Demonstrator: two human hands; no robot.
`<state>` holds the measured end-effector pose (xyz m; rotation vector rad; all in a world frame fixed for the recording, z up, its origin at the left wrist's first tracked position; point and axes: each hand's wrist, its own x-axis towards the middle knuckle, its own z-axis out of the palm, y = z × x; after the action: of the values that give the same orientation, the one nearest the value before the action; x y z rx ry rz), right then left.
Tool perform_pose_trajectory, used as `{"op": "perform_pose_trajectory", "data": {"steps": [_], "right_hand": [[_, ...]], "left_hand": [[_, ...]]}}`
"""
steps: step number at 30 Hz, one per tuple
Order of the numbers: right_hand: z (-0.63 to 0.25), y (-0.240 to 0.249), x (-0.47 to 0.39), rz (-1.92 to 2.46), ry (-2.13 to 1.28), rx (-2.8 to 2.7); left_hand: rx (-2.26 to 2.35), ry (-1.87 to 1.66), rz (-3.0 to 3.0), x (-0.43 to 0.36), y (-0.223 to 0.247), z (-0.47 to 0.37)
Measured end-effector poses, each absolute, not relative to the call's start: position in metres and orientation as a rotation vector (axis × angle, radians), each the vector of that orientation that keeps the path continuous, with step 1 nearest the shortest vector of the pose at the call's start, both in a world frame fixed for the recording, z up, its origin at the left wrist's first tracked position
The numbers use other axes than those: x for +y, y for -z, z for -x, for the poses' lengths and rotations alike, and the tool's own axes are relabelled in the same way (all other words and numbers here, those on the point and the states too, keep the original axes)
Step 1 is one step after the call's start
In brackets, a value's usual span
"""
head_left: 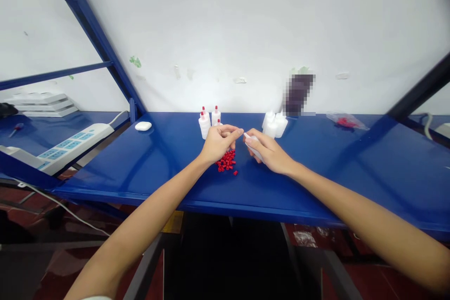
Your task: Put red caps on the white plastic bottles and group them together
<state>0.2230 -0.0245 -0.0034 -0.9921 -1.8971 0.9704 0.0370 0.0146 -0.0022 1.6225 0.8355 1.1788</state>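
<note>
My right hand [270, 151] is wrapped round a small white squeeze bottle [255, 146], which tilts with its pointed nozzle toward the left. Close to that nozzle tip, my left hand [220, 143] has thumb and forefinger pinched together; whatever they hold, if anything, is hidden. Below the left hand lies a loose pile of small red caps [226, 162], with a single red cap [235, 173] apart from it. Behind the left hand stand several white bottles with red tips [204, 125], partly covered by it. More white bottles [270, 127] without red tips stand behind my right hand.
A white oval case [143, 126] lies at the left of the blue table [168, 168]. Beyond the frame post is a white power strip [75, 146]. At the back right are a pixelated dark object [298, 95] and a clear bag with red pieces [347, 122].
</note>
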Motion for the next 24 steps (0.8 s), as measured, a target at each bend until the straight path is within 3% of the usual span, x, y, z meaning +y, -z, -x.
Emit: {"op": "perform_pose_trajectory", "data": {"steps": [24], "right_hand": [[-0.2184,0.0052,-0.0181,1.007,-1.303,-1.613]], "left_hand": [[0.537,-1.158,-1.535,0.0101,0.0069,-0.0448]]}}
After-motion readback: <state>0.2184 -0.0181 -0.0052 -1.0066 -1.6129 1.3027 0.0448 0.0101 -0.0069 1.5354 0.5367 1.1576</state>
